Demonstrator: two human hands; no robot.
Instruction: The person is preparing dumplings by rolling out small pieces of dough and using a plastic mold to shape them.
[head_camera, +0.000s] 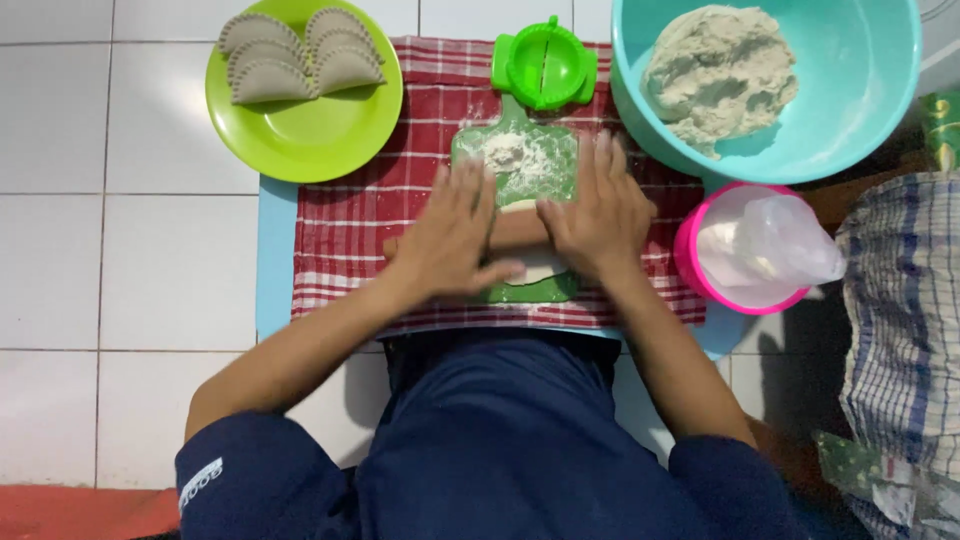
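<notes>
White tile floor, red checked cloth (350, 230) w/ green board (530, 160). Your left hand (450, 235) & right hand (595, 215) lie flat, fingers spread, on a rolling pin (518, 228), mostly hidden; dough (535, 268) barely shows.

Lying flat side by side on a wooden rolling pin (520, 228): left hand (452, 232) and right hand (594, 212). Resting under the pin, a flat piece of pale dough (535, 268) on a floured green plastic cutting board (527, 165). Sitting behind the board, a round green plastic dumpling press (544, 64). Standing far left, a green plate (300, 135) bearing folded dumplings (300, 55); right, a turquoise bowl (870, 90) holding a dough lump (718, 75).
</notes>
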